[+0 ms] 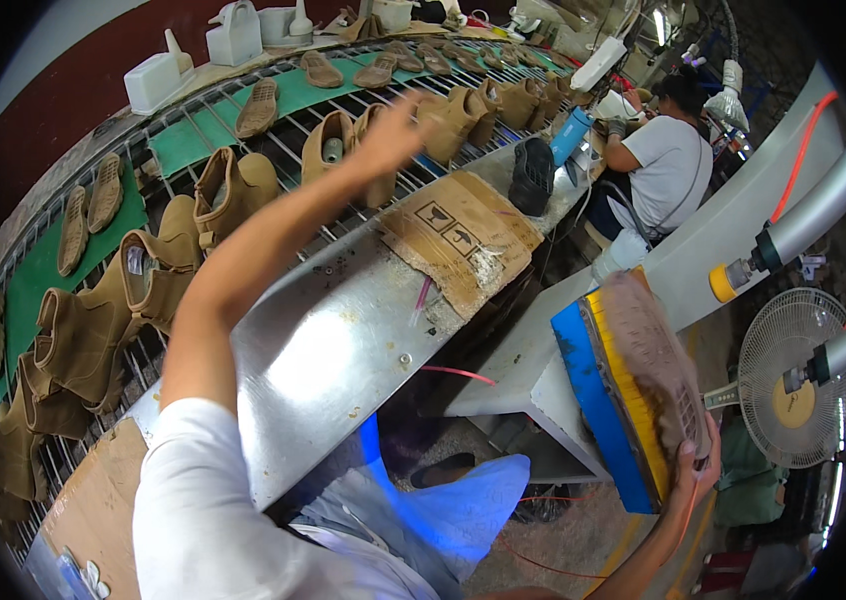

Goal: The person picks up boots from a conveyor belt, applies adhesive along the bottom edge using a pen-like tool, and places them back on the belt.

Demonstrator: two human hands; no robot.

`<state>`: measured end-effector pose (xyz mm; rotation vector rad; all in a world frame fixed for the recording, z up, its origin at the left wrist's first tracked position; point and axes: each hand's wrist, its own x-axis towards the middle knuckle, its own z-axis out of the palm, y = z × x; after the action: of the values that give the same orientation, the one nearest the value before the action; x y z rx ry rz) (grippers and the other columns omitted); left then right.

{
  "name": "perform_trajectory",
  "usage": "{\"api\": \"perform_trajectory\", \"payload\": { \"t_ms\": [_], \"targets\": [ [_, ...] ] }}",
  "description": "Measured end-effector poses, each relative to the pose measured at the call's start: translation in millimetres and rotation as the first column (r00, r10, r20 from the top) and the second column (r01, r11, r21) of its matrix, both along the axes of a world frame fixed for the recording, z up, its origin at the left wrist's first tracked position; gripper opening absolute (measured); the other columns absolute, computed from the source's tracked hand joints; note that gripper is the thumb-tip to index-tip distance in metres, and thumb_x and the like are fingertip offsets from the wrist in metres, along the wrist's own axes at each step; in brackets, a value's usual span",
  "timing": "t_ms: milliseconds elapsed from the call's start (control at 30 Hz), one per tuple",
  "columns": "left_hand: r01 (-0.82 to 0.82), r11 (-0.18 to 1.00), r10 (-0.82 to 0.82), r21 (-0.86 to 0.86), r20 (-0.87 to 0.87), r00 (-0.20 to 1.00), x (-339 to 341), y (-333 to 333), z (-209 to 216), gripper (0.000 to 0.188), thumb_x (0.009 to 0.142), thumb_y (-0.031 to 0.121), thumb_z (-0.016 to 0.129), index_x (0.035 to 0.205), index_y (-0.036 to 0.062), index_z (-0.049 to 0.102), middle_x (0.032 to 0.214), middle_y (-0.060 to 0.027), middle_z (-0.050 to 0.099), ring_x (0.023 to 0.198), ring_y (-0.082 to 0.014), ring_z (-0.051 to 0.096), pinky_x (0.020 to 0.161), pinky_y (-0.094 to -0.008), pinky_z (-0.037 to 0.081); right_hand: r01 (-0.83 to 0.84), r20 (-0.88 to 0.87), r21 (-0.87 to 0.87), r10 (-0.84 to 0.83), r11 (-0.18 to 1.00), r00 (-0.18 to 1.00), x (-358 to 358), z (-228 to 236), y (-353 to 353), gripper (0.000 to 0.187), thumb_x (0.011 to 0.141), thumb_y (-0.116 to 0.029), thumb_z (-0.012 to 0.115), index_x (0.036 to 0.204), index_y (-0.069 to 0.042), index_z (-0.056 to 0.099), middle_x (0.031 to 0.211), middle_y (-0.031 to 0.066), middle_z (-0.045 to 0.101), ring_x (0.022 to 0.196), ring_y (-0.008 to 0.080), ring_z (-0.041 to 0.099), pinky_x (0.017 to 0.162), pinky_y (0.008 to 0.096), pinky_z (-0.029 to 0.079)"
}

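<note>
My left arm reaches out over the wire rack, and my left hand [398, 135] is beside a row of tan ankle boots [453, 118]. Motion smears its fingers, so whether they hold a boot I cannot tell. At the right, my right hand [695, 468] grips the lower end of a brown shoe [648, 340] with a treaded sole. The shoe lies along a yellow pad [633, 385] on a blue block [583, 385]; its upper part is blurred.
Loose brown soles [258, 108] lie on green sheets across the rack. A torn cardboard piece [463, 235], a black shoe [532, 175] and a blue bottle [571, 135] sit on the metal ledge. Beyond, a person [658, 160] sits working. A fan [793, 375] stands right, near metal cylinders [803, 225].
</note>
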<state>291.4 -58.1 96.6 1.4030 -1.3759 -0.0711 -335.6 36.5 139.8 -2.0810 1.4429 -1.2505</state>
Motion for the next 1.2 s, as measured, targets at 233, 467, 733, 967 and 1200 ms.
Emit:
{"api": "perform_trajectory", "payload": {
  "t_ms": [233, 467, 733, 967, 1200],
  "targets": [
    [0.5, 0.861, -0.25, 0.092, -0.78, 0.574, -111.9, 149.8, 18.2, 0.025, 0.099, 0.024, 0.064, 0.109, 0.0018, 0.071, 0.103, -0.0098, 0.07, 0.098, -0.0176, 0.066, 0.092, -0.0327, 0.053, -0.396, 0.154, 0.078, 0.382, 0.915, 0.911, 144.6, -6.6, 18.3, 0.091, 0.083, -0.048, 0.082, 0.144, 0.009, 0.049, 0.143, 0.0235, 0.057, 0.135, 0.0316, 0.055, 0.115, 0.04, 0.04],
    [-0.187, 0.981, 0.069, -0.046, -0.824, 0.563, 147.0, 94.7, 59.0, 0.054, 0.098, 0.037, 0.068, 0.135, -0.0006, 0.054, 0.113, -0.0134, 0.067, 0.102, -0.0223, 0.068, 0.085, -0.0325, 0.058, -0.467, 0.287, 0.01, 0.445, 0.884, 0.849, 168.5, 10.3, 29.4, 0.07, 0.093, -0.028, 0.071, 0.147, 0.009, 0.046, 0.145, 0.0255, 0.057, 0.137, 0.0336, 0.055, 0.113, 0.0406, 0.043],
    [-0.5, 0.768, 0.338, -0.4, -0.41, 0.847, 32.5, 256.4, 24.4, 0.066, 0.093, 0.03, 0.079, 0.139, -0.006, 0.05, 0.135, -0.0171, 0.059, 0.127, -0.0243, 0.057, 0.109, -0.0362, 0.045, -0.435, 0.168, 0.071, 0.419, 0.898, 0.893, 122.4, -16.0, 74.5, 0.049, 0.095, -0.018, 0.066, 0.135, 0.009, 0.059, 0.127, 0.0233, 0.069, 0.119, 0.0313, 0.069, 0.098, 0.0394, 0.054],
    [-0.545, 0.802, 0.584, 0.245, -0.126, 0.802, 45.3, 308.4, -103.1, 0.09, 0.083, 0.052, 0.082, 0.141, -0.0095, 0.052, 0.135, -0.0266, 0.064, 0.128, -0.0349, 0.061, 0.108, -0.042, 0.046, -0.525, 0.25, 0.203, 0.474, 0.827, 0.844, 132.0, -42.4, 85.8, 0.036, 0.097, -0.009, 0.065, 0.129, 0.007, 0.064, 0.123, 0.0216, 0.072, 0.114, 0.0287, 0.071, 0.098, 0.0366, 0.055],
    [-0.522, 0.825, 0.536, 0.217, -0.595, 0.599, 46.3, 260.4, -89.6, 0.062, 0.079, 0.029, 0.086, 0.126, -0.0057, 0.064, 0.121, -0.0143, 0.071, 0.107, -0.0243, 0.068, 0.095, -0.0363, 0.052, -0.703, 0.375, 0.107, 0.626, 0.703, 0.683, 202.8, -49.0, 97.0, 0.032, 0.094, -0.003, 0.069, 0.125, 0.006, 0.067, 0.118, 0.0176, 0.075, 0.109, 0.0238, 0.073, 0.094, 0.0334, 0.056]
  ]
}}
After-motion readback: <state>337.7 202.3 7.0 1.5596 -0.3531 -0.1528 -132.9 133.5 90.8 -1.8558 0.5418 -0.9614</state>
